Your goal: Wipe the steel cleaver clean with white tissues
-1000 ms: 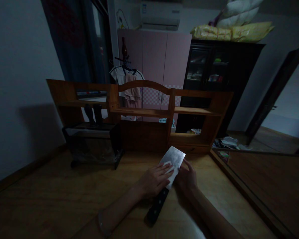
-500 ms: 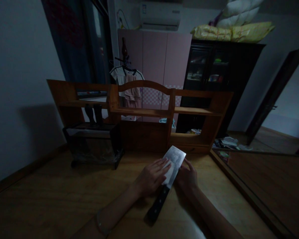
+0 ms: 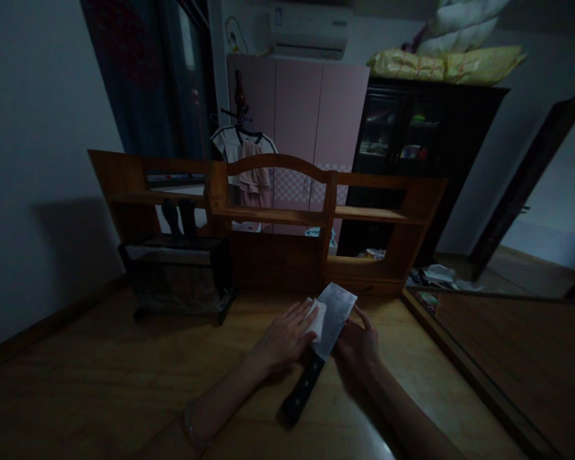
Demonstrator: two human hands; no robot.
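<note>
A cleaver (image 3: pixel 338 311) with a broad metal blade and a black riveted handle lies at a slant over the wooden table, handle toward me. My right hand (image 3: pixel 361 342) grips the blade along its right edge, thumb near the top corner and the other fingers partly hidden behind it. A folded white tissue (image 3: pixel 319 321) is pressed under the fingers of my left hand (image 3: pixel 287 335), at the left edge of the blade. Nothing holds the handle.
A knife block (image 3: pixel 177 275) with two black handles sticking out stands on the table (image 3: pixel 124 383) at the left. Behind runs a low wooden shelf unit (image 3: pixel 278 217). On the right, a raised wooden edge (image 3: pixel 460 358) borders the tabletop.
My left hand has slid left with the tissue, from the middle of the blade to its left edge, baring more metal. The cleaver and my right hand have hardly moved.
</note>
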